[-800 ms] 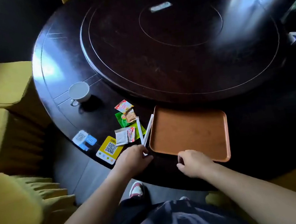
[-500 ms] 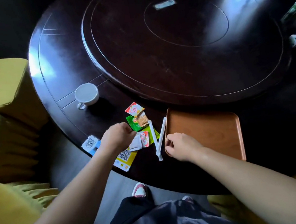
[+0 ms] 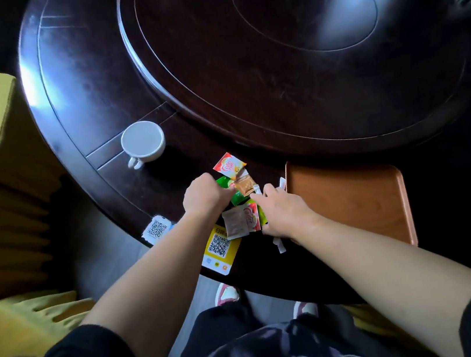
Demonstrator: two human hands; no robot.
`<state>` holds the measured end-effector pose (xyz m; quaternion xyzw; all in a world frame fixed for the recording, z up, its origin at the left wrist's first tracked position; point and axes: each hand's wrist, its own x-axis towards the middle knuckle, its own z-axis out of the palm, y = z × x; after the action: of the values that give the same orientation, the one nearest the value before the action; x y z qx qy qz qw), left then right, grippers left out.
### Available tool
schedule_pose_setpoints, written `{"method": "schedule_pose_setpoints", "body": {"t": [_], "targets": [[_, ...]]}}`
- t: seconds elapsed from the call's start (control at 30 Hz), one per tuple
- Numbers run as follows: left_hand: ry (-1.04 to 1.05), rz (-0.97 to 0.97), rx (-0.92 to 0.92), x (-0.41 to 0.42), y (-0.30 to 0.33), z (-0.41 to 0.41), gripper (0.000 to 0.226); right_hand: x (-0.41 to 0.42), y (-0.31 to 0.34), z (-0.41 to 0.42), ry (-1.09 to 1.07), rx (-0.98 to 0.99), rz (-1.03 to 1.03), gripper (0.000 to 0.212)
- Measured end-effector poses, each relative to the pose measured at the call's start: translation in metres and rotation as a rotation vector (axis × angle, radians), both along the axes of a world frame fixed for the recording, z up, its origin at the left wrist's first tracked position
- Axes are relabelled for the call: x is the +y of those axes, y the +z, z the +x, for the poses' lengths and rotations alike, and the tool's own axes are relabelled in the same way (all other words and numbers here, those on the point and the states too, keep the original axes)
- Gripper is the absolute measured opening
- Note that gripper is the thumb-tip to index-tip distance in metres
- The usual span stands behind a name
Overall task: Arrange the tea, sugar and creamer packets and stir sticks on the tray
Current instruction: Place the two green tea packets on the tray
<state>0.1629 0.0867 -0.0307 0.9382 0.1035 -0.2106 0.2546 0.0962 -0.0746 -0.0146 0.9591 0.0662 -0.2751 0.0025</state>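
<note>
Dark table [image 3: 86, 87]: packets [image 3: 235, 196] between both hands [image 3: 283, 212].

tray [image 3: 353, 200] orange-brown | cup [image 3: 143, 141] white | table [image 3: 272, 65] dark brown

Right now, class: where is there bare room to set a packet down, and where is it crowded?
The tray is bare across its whole surface. The table is also bare behind the cup. It is crowded between cup and tray: the packets overlap, with the left hand and right hand over them.
</note>
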Motion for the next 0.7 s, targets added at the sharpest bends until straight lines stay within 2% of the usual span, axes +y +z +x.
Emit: {"method": "schedule_pose_setpoints", "body": {"t": [0.27, 0.43, 0.7], "targets": [[0.12, -0.158, 0.017, -0.015, -0.014, 0.004, 0.028, 0.003, -0.004, 0.003, 0.259, -0.196, -0.091, 0.05], [0.142, -0.23, -0.092, 0.003, -0.005, 0.006, 0.027, -0.005, -0.008, 0.003, 0.375, -0.163, -0.117, 0.07], [0.148, -0.281, -0.152, 0.041, 0.01, -0.017, 0.031, -0.007, -0.002, 0.006, 0.532, -0.204, -0.151, 0.059]]}}
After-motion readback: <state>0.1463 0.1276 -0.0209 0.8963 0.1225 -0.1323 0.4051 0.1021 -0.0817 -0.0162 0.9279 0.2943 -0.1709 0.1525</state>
